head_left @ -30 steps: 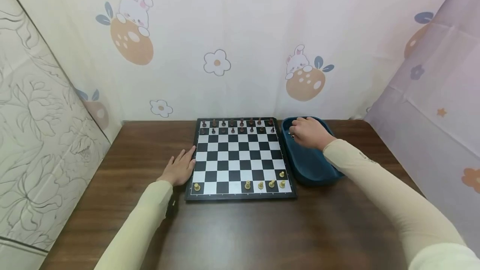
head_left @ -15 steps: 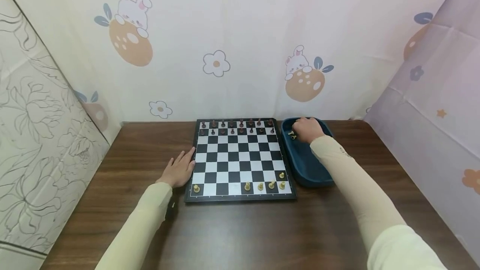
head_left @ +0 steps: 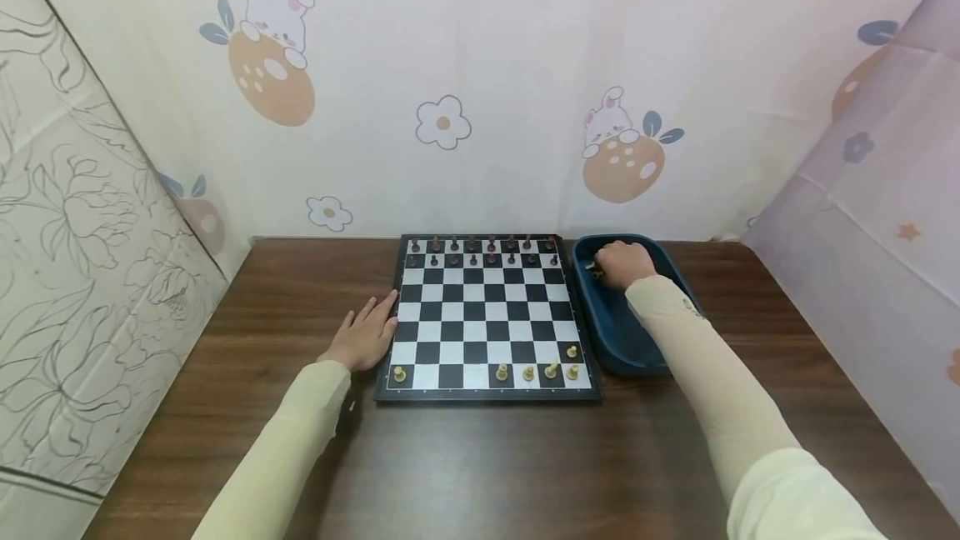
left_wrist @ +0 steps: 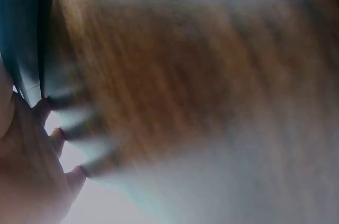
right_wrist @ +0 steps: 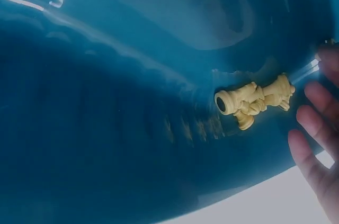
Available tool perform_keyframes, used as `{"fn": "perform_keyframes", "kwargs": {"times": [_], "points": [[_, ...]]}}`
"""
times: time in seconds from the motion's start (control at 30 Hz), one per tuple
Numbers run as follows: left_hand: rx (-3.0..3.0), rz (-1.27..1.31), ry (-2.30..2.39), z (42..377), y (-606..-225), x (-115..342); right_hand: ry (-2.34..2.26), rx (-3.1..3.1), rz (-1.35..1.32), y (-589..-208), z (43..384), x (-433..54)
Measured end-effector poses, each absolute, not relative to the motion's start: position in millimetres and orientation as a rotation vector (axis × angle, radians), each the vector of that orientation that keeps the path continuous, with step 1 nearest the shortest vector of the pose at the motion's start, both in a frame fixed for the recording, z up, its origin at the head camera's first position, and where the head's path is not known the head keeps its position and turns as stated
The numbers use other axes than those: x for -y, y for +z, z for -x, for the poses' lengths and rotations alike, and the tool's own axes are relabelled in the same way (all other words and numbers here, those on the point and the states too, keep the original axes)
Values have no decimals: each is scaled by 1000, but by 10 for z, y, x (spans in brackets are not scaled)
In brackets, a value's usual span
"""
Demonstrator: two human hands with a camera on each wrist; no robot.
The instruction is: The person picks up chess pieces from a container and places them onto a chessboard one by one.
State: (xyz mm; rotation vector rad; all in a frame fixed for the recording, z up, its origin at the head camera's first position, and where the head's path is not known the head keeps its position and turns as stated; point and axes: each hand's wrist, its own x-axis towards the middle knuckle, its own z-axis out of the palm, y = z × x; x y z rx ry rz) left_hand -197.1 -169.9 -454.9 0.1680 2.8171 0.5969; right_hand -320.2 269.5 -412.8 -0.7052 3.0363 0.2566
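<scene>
Head view bright; wrist views dimmer.
Soft glare on table (head_left: 450, 473); left wrist view blurred; tray (right_wrist: 137, 38) reflects highlights.

The tray (head_left: 626, 336) looks plastic (glossy inside), the table (head_left: 480, 473) wooden

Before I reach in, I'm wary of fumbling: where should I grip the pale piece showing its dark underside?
Probably pinch the pale piece by its round base, from above: it lies tipped over, base outward, other pieces crowding its top.
</scene>
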Motion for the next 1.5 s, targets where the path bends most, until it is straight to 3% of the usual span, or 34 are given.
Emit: {"fn": "perform_keyframes", "kwargs": {"times": [0.83,1.5], "points": [[-2805,-175,567,1960,-4564,1636,174,-2994,648,-4081,3129,-2885],[-2815,-196,575,1952,-4514,1688,268,-2993,954,-3673,2842,-2754]]}}
